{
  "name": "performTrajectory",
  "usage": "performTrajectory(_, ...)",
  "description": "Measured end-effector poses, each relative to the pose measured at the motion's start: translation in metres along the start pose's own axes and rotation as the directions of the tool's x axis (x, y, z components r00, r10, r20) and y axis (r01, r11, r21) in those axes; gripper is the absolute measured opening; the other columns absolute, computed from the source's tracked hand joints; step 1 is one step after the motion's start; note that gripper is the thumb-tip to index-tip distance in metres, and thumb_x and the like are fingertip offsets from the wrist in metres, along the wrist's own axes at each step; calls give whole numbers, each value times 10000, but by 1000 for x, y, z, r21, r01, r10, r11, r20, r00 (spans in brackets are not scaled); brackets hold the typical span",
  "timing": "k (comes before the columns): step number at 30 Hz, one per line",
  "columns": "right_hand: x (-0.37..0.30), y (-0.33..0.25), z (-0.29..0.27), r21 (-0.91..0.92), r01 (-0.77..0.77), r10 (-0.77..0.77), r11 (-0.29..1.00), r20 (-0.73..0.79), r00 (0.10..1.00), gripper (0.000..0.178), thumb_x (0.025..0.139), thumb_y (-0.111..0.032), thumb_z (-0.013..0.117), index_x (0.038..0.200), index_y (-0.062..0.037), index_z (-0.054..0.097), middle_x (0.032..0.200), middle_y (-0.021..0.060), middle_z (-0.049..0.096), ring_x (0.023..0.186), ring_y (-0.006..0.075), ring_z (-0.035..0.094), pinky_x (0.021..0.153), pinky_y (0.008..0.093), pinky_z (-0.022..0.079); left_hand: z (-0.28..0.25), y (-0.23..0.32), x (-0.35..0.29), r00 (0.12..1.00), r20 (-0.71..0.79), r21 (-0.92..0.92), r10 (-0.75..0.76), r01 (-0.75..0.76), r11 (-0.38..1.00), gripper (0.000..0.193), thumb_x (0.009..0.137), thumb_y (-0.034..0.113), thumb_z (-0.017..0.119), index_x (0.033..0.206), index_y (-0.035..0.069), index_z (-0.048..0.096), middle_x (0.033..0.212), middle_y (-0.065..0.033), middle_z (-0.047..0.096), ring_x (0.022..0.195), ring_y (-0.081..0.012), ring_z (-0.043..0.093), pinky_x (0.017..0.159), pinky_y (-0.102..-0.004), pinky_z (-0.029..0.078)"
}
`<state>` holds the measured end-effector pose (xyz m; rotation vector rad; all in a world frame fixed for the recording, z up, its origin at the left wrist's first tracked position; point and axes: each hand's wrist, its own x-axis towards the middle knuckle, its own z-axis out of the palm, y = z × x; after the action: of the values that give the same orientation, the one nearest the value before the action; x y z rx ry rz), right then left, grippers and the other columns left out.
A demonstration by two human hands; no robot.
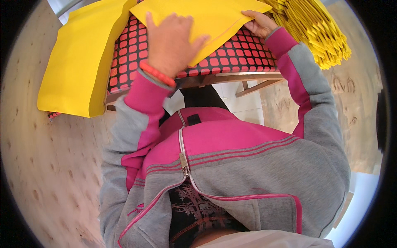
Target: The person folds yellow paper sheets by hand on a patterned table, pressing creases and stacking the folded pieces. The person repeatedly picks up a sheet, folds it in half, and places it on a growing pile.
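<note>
A flat yellow fabric piece (215, 20) with a faint slanting line across it lies turned cornerwise at the far middle of the table. My left hand (171, 43), slightly blurred, is over its left part with fingers spread; whether it touches the fabric I cannot tell. At the right corner, my right hand (260, 25) pinches the piece, thumb on top and fingers beneath. To the left stands a thick stack of yellow fabric pieces (74, 62), its layered side hanging near the table edge. Another pile of folded yellow pieces (318, 33) lies to the right.
Beneath the yellow pieces is a table cover (231, 60) with red squares on black. Wooden legs and a crossbar (260, 87) show under the table's near edge. Wood-patterned boards (45, 165) lie left and right, with pale tiles (244, 99) between them.
</note>
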<state>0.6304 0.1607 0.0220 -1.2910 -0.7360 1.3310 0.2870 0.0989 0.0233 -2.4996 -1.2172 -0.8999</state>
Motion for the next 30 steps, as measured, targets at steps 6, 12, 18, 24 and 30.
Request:
performTrajectory(6,-76,30,21,171,0,-6,985,36,999,326,1022,-61,584,1319,57,522,1303,178,624,1205,288,647,1024,348,590,-1,67,-14,993,-62,90,103,-97,991,520,820,409,761,1194,57,678,1070,-100,712,1178,-270,634,1184,-630,244)
performTrajectory(12,-134,46,20,248,-57,26,967,125,992,305,1035,-82,583,1310,40,534,1271,156,638,1185,246,655,996,319,601,6,67,-19,991,69,238,113,-126,963,118,850,129,625,930,70,689,897,-59,684,1073,-243,652,1198,-601,260)
performTrajectory(18,-215,45,25,-137,-303,333,943,422,843,260,1041,-235,614,1177,-16,645,1050,125,754,982,194,752,830,295,627,-3,62,-33,981,94,179,173,-187,966,135,851,99,613,815,72,740,789,-62,680,942,-235,683,1228,-568,243)
performTrajectory(24,-242,58,45,-556,814,-495,168,667,557,386,909,-197,753,1225,-18,620,1220,142,700,1156,284,681,937,376,556,-11,62,-32,971,109,127,211,-224,966,150,844,85,593,809,75,738,794,-80,690,886,-243,707,1219,-537,271)
performTrajectory(30,-176,52,35,-667,710,-446,-225,719,534,448,798,-189,779,1182,-16,625,1148,180,670,1114,391,627,934,472,515,-24,52,-24,951,232,103,204,-233,967,154,836,66,574,829,82,727,811,-102,708,862,-277,714,1191,-531,314)
